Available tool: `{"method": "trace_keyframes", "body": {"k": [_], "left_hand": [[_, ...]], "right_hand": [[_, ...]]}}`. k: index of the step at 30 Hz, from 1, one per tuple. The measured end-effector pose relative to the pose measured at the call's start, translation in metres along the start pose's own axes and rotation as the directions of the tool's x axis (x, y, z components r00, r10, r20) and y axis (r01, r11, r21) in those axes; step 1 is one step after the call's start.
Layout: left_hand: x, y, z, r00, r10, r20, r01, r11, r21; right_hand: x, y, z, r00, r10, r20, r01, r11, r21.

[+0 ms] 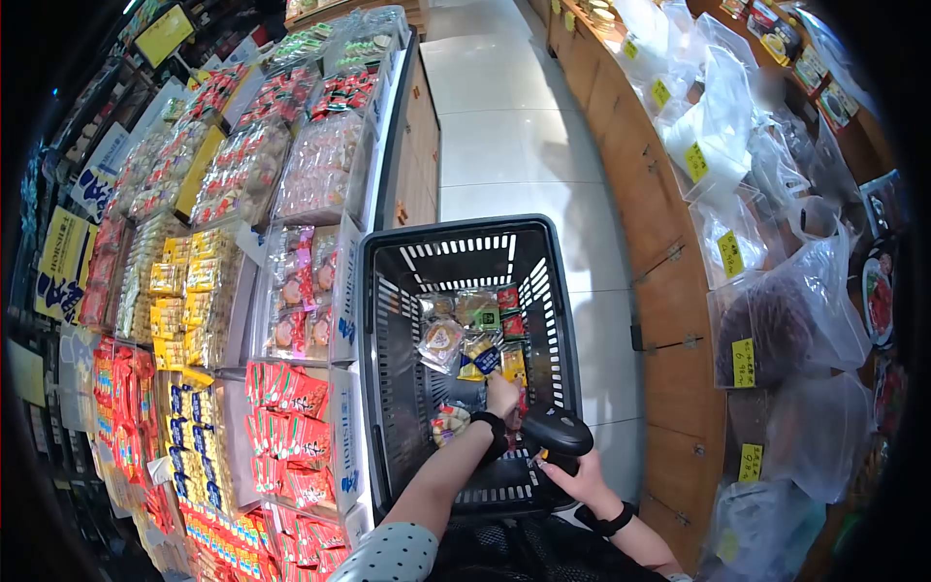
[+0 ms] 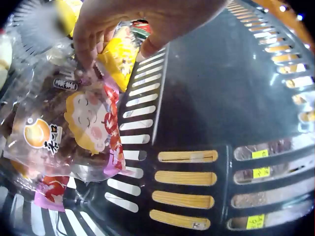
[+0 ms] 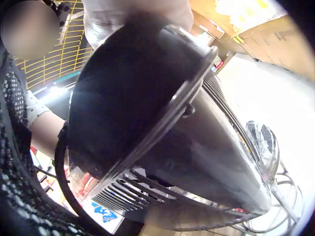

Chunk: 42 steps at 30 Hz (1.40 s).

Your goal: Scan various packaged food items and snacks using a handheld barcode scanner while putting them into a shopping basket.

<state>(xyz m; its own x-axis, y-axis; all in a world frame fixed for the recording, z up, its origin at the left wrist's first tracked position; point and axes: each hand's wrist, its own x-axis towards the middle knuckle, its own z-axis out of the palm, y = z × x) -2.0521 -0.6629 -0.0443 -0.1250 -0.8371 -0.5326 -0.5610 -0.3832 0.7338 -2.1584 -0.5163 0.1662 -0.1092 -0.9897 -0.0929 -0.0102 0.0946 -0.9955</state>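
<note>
Head view: down goes the left hand [image 1: 502, 396] among packets [image 1: 479, 312] in the basket [image 1: 456, 229], just right of its middle; the right hand [image 1: 582, 482] is at the near right corner, beside a black oval part [image 1: 556, 430].

Left wrist view: the left hand's grip pinches a yellow packet [image 2: 119, 58], inside the basket, beside a clear bag [image 2: 64, 113] with a printed face.

Right wrist view: the right hand at the basket's edge, fingers hidden, grip impossible to tell.
</note>
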Motion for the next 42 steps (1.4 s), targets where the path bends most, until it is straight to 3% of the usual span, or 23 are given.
{"method": "trace_keyframes", "body": {"k": [1,2,3,7,9,11,13,15,17,18,19,20,21,23,27,29,31,32,33,35,36,40,42], "left_hand": [[0.009,-0.013,0.0,1.0,0.009,-0.021,-0.011,0.995,-0.104],[0.009,-0.014,0.005,0.997,-0.033,-0.074,0.033,0.999,0.0],[0.011,-0.016,0.004,0.997,-0.08,-0.017,0.08,0.997,0.01],[-0.014,0.021,-0.032,0.955,-0.286,0.075,0.274,0.952,0.133],[-0.013,0.009,-0.042,0.963,-0.262,0.062,0.257,0.963,0.078],[-0.04,0.029,-0.074,0.933,-0.312,0.182,0.346,0.916,-0.204],[-0.031,-0.004,-0.08,0.959,-0.077,0.272,0.214,0.827,-0.52],[-0.081,0.045,-0.141,0.934,-0.048,0.353,0.253,0.789,-0.56],[-0.093,0.048,-0.177,0.904,0.119,0.41,0.191,0.747,-0.637],[-0.113,0.057,-0.193,0.906,0.252,0.341,0.128,0.604,-0.787],[-0.119,0.059,-0.204,0.931,0.209,0.301,0.156,0.517,-0.842],[-0.13,0.06,-0.216,0.921,0.299,0.25,0.103,0.432,-0.896],[-0.144,0.062,-0.226,0.904,0.382,0.19,0.055,0.338,-0.94],[-0.165,0.063,-0.238,0.862,0.497,0.098,0.012,0.173,-0.985],[-0.198,0.059,-0.246,0.752,0.657,-0.056,-0.07,-0.005,-0.998],[-0.209,0.059,-0.248,0.725,0.684,-0.078,-0.1,-0.008,-0.995],[-0.224,0.062,-0.244,0.763,0.637,-0.113,-0.11,-0.043,-0.993],[-0.223,0.059,-0.242,0.694,0.708,-0.132,-0.158,-0.029,-0.987],[-0.222,0.057,-0.239,0.691,0.711,-0.132,-0.159,-0.029,-0.987],[-0.226,0.057,-0.236,0.671,0.714,-0.199,-0.376,0.097,-0.921],[-0.225,0.055,-0.235,0.638,0.737,-0.222,-0.408,0.079,-0.909],[-0.236,0.041,-0.231,0.763,0.6,-0.241,-0.395,0.138,-0.908],[-0.239,0.031,-0.233,0.817,0.519,-0.252,-0.372,0.141,-0.917]], "right_hand": [[-0.002,0.003,0.002,1.0,0.008,-0.003,-0.008,1.0,0.013],[-0.004,0.001,0.004,0.999,0.0,-0.035,0.001,0.999,0.032],[-0.003,-0.005,0.005,0.996,-0.07,-0.059,0.068,0.997,-0.03],[-0.011,-0.015,0.015,0.995,-0.039,-0.096,0.045,0.997,0.068],[-0.018,0.003,0.013,0.997,-0.002,-0.078,0.01,0.994,0.109],[-0.022,-0.004,0.014,0.999,0.015,-0.049,-0.011,0.996,0.086],[-0.029,0.013,0.011,0.999,0.019,-0.046,-0.016,0.998,0.065],[-0.031,0.012,0.012,0.998,0.035,-0.045,-0.033,0.998,0.044],[-0.035,0.016,0.016,0.994,0.053,-0.098,-0.052,0.999,0.015],[-0.034,0.015,0.015,0.995,0.058,-0.087,-0.06,0.998,-0.021],[-0.032,0.011,0.017,0.994,0.063,-0.085,-0.068,0.996,-0.058],[-0.033,0.008,0.021,0.989,0.051,-0.138,-0.063,0.995,-0.083],[-0.032,0.003,0.024,0.986,0.004,-0.165,-0.014,0.998,-0.063],[-0.034,-0.009,0.032,0.981,0.092,-0.173,-0.083,0.995,0.058],[-0.034,-0.024,0.047,0.984,0.037,-0.173,-0.022,0.996,0.082],[-0.035,-0.031,0.055,0.988,0.028,-0.152,-0.015,0.997,0.081],[-0.042,-0.045,0.067,0.987,0.156,0.036,-0.16,0.947,0.278],[-0.044,-0.061,0.077,0.978,0.159,0.138,-0.197,0.92,0.339],[-0.046,-0.073,0.085,0.957,0.137,0.255,-0.217,0.922,0.32],[-0.051,-0.096,0.105,0.916,0.114,0.385,-0.237,0.928,0.288],[-0.051,-0.094,0.107,0.873,0.168,0.458,-0.314,0.912,0.265],[-0.056,-0.108,0.141,0.896,0.121,0.428,-0.316,0.851,0.419],[-0.059,-0.104,0.149,0.913,0.213,0.348,-0.348,0.852,0.392]]}}
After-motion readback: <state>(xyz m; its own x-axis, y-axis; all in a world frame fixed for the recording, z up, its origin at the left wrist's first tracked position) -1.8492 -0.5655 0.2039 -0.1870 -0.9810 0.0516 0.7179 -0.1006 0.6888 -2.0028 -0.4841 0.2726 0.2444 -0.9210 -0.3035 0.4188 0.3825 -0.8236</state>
